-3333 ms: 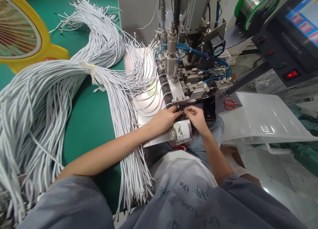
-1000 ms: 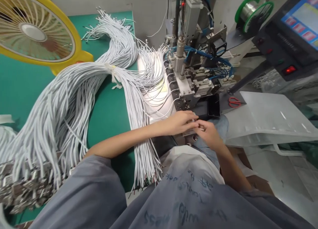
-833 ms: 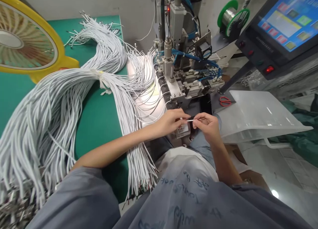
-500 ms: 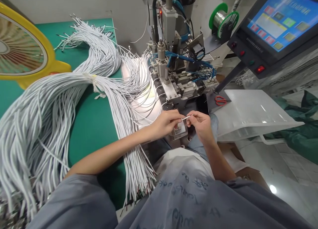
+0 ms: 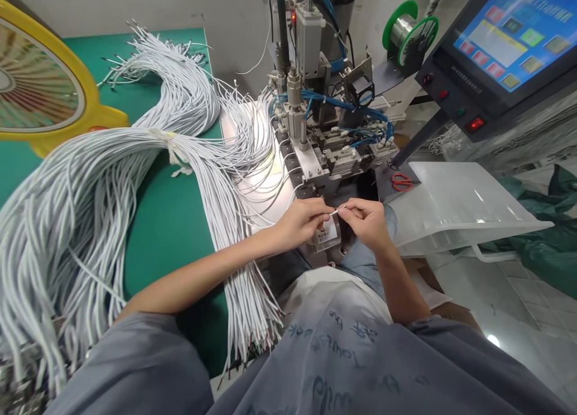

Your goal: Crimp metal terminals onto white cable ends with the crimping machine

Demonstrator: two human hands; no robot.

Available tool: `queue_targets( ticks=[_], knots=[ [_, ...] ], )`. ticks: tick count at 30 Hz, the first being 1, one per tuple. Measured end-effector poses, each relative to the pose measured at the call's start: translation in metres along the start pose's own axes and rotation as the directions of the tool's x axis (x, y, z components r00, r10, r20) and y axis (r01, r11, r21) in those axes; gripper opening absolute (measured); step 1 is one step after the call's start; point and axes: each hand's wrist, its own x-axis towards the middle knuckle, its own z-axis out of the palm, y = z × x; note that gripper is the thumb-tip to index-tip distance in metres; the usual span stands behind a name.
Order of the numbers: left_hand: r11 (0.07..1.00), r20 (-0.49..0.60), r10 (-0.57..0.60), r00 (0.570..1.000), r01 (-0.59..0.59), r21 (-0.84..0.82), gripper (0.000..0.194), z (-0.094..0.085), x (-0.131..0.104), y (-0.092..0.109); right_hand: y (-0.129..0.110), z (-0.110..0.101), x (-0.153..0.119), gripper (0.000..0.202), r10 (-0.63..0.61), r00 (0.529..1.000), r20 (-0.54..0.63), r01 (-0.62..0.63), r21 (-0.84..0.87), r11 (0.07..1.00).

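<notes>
My left hand (image 5: pixel 305 223) pinches a white cable (image 5: pixel 334 212) close to its end, in front of the machine. Thumb and fingers of my right hand (image 5: pixel 364 221) are closed on the tip of the same cable; the fine wires there are too small to make out. Just beyond both hands stands a bench machine (image 5: pixel 311 139) with metal cylinders and blue air tubes. To the left of my left hand hangs a bundle of white cables (image 5: pixel 216 205), tied near its bend and spilling over the table's front edge.
A yellow fan (image 5: pixel 85 112) stands on the green table (image 5: pixel 175 253) at the left. Behind the machine sits a spool of solder wire (image 5: pixel 403 30). On the right are a lit control screen (image 5: pixel 518 39), red-handled scissors (image 5: pixel 401 182) and a white plastic tray (image 5: pixel 469 193).
My right hand has shifted slightly left along the cable, closer to my left hand, so less cable shows between them. The left hand stays nearly in place. The view has tilted a little.
</notes>
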Motion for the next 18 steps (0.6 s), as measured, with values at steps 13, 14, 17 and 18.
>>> queue_targets(
  ticks=[13,14,17,18],
  knots=[
    [0.945,-0.087,0.115,0.990,-0.082,0.317,0.027,0.006,-0.004,-0.012,-0.007,0.019,-0.007,0.025,-0.145,0.976,-0.166,0.104,-0.232,0.967],
    [0.928,-0.068,0.123,0.990,-0.091,0.361,0.028,0.004,-0.004,-0.013,-0.008,0.016,-0.006,0.026,-0.158,0.981,-0.114,0.125,-0.258,0.958],
    [0.933,-0.038,0.104,0.994,-0.085,0.351,0.027,0.002,-0.003,-0.013,-0.009,0.010,-0.002,0.028,-0.142,0.990,-0.006,0.137,-0.225,0.965],
    [0.950,-0.056,0.091,0.994,-0.070,0.306,0.026,0.003,-0.002,-0.012,-0.009,0.011,-0.002,0.028,-0.139,0.990,-0.011,0.134,-0.202,0.970]
  ],
)
